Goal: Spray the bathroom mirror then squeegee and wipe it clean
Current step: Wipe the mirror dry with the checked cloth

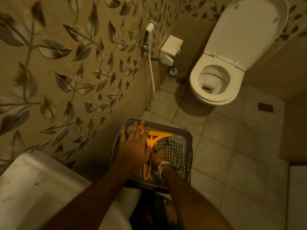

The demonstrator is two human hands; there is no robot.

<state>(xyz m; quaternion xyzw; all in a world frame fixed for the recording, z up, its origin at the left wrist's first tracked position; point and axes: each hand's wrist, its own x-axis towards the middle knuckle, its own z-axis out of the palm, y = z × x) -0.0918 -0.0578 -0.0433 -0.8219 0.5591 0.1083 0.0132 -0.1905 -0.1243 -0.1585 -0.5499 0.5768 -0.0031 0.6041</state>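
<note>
A grey perforated basket (189,143) stands on the floor below me. In it lie an orange squeegee (163,135) and a checked cloth (172,146). My right hand (158,156), with a bead bracelet at the wrist, is closed around the squeegee's handle near the basket's middle. My left hand (134,143) hovers flat over the basket's left half, fingers spread, holding nothing. It hides what lies under it. No mirror or spray bottle is in sight.
A white sink (33,188) juts out at lower left beside the leaf-patterned wall. An open toilet (214,80) stands at the far right, with a bidet sprayer (149,30), a paper holder (171,45) and a toilet brush (172,70) on the wall. Tiled floor lies around the basket.
</note>
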